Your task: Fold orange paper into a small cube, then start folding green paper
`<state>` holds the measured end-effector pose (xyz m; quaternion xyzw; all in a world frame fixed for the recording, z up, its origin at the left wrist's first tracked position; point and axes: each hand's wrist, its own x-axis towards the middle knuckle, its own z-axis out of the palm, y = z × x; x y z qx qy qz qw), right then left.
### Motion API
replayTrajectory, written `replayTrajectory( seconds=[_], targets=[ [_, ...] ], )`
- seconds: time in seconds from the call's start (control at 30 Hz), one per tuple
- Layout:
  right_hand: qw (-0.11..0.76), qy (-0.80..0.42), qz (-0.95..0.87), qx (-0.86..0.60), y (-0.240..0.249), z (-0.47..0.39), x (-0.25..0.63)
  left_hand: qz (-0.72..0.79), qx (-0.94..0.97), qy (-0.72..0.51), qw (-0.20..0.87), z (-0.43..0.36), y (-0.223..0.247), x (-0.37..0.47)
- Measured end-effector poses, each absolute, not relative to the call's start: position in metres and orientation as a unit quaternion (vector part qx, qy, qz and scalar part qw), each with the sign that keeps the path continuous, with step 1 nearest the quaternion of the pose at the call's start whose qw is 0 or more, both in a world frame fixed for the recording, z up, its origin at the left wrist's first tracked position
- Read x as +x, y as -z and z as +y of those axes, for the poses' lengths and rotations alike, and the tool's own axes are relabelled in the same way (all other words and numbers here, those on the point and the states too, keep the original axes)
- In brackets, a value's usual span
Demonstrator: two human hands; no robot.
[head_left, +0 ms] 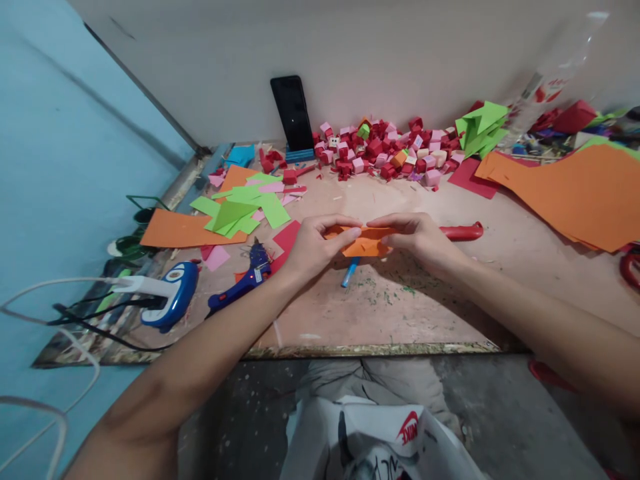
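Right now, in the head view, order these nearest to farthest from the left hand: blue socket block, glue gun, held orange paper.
1. Held orange paper, touching the left hand.
2. Glue gun, left of that hand.
3. Blue socket block, farther left.

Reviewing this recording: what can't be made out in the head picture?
Head view:
- Side ends of the orange paper: covered by the left grip and right grip.
- Upper end of the blue stick: hidden behind that paper.
- Left end of the red handle: hidden behind the right grip.
- Far side of the large orange sheet: cut off by the right edge.
- Wording on the bottle: blurred.
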<state>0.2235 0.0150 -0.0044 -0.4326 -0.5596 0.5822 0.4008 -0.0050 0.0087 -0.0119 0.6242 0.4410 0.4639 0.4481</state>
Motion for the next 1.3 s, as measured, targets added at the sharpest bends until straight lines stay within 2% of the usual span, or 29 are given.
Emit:
replayTrajectory(
  seconds=[0.13,0.47,0.67,1.0,1.3],
  targets=[
    [0.335,-0.634,-0.576,-0.392,-0.0032,0.0132,0.2248,0.453,0.636,-0.447,0.436,0.0067,0.0111,-0.0055],
    [0.317,-0.527,-0.653,-0.442,-0.0033,0.0171,0.2257,0.450,0.638,-0.438,0.446,0.0062,0.0098,-0.0039],
    [0.319,-0.533,-0.654,-0.432,-0.0004,0.0184,0.2272,0.470,0.584,-0.413,0.517,0.0072,0.0097,-0.0040],
    [0.312,-0.516,-0.679,-0.420,-0.0025,0.0204,0.2295,0.449,0.567,-0.406,0.559,0.0099,0.0091,-0.0061],
    [0.279,-0.497,-0.705,-0.422,0.0001,0.0197,0.2280,0.468,0.575,-0.400,0.539,0.0080,0.0092,-0.0044]
  ],
)
